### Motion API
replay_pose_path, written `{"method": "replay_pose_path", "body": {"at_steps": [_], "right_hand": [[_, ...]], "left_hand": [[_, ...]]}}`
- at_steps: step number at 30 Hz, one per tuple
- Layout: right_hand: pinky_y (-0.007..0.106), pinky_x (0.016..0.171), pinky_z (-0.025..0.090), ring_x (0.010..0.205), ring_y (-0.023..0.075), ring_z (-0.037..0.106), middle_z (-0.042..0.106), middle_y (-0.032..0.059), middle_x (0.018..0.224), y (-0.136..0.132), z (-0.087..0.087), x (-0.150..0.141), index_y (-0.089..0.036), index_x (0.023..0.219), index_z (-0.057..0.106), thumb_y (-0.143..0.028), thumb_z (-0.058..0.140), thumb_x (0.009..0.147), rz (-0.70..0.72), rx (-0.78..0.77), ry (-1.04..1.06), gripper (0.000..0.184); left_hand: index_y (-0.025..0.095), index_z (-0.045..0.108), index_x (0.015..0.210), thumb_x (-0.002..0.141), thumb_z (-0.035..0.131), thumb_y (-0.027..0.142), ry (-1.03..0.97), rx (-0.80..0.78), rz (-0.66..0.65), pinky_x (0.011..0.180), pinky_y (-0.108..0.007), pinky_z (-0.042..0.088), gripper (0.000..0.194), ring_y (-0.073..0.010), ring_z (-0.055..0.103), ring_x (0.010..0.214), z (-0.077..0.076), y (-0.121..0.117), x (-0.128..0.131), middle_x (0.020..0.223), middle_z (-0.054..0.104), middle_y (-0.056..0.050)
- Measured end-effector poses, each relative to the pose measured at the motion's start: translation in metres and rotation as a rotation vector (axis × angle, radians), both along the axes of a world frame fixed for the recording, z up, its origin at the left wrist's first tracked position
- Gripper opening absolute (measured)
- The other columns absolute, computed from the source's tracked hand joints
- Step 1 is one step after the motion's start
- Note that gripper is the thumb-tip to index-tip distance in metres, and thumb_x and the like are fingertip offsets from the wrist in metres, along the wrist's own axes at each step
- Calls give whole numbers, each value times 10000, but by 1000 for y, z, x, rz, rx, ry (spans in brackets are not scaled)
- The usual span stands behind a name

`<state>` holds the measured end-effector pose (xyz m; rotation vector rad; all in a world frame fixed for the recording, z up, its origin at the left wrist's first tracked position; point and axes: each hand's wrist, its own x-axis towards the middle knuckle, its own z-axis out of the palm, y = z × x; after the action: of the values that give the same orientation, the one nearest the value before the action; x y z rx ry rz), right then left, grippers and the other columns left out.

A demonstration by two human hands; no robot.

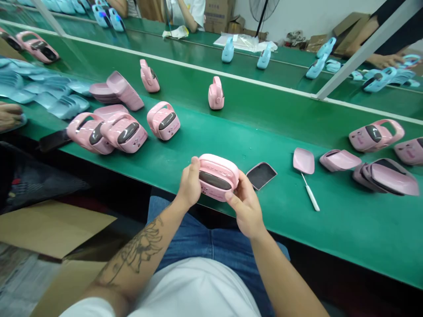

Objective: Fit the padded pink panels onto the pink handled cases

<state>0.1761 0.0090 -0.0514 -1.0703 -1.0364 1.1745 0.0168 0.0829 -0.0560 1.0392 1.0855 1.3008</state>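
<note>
Both hands hold a pink device (218, 178) that looks like a small portable speaker, with a dark glossy oval window facing me. My left hand (191, 182) grips its left end, thumb on top. Around the right end, my right hand (246, 202) has its thumb on the front face and its fingers behind. The device is just over the front edge of the green bench (284, 229). Just right of my right hand lies a dark-faced panel with a pink rim (261, 176). Farther right, a white-handled screwdriver (311, 196) has its tip against a pink cover (303, 161).
More pink devices (164, 121) stand at left, at the back and far right. Stacked pink covers (385, 176) lie right; light-blue covers (56, 92) spread left. A white rail (185, 64) divides the bench. Another person's hand (9, 116) is at the left edge. Cardboard flaps (56, 224) lie below left.
</note>
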Motion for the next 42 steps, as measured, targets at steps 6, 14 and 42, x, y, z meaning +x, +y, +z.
{"method": "replay_pose_path", "body": {"at_steps": [6, 14, 42], "right_hand": [[546, 1092, 548, 1249, 336, 710, 754, 148, 1299, 30, -11, -25, -211, 1329, 707, -740, 222, 1071, -520, 126, -284, 763], [446, 891, 585, 982, 291, 757, 803, 129, 1052, 56, -19, -23, -180, 1086, 734, -775, 312, 1054, -524, 142, -505, 730], [469, 1042, 549, 1075, 260, 720, 769, 110, 1054, 90, -22, -20, -201, 1020, 704, -653, 82, 1082, -506, 89, -394, 771]], "left_hand": [[177, 762, 882, 1075, 380, 749, 208, 213, 238, 802, -367, 562, 715, -255, 739, 864, 2, -1, 28, 878, 776, -105], [171, 770, 887, 1067, 404, 440, 210, 225, 223, 791, -364, 567, 489, -254, 742, 877, -8, 15, 21, 892, 787, -94], [227, 588, 603, 1018, 497, 755, 38, -7, 288, 692, -326, 478, 678, -224, 687, 767, -7, 55, 41, 670, 669, -70]]}}
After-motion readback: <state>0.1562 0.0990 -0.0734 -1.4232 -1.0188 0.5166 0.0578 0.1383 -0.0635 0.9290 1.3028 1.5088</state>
